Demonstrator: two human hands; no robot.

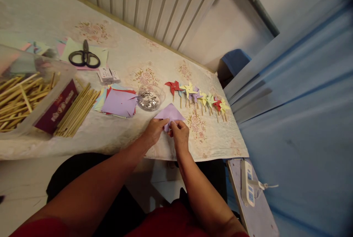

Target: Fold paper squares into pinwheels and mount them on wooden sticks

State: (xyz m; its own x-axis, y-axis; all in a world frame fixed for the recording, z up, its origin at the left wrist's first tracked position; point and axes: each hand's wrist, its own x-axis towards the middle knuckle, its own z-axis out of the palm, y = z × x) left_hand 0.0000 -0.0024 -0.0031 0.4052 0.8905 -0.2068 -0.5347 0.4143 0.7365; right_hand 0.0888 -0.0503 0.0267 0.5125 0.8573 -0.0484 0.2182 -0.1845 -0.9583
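A pale, floral-covered surface [124, 42] is bearing a translucent plastic bin [66, 75], bundled tan sticks [78, 110], stacked coloured paper squares [118, 103], a clear round dish [159, 91] and multicoloured paper pinwheels [203, 99].

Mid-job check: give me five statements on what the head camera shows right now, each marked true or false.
1. The left hand and the right hand both hold the purple paper. True.
2. The scissors lie among the pinwheels. False: they lie on paper sheets, left of the pinwheels.
3. The pinwheels lie right of the shiny bits. True.
4. The power strip lies on the flowered cloth. False: it is on a separate surface.
5. Sticks lie beside the bin. True.
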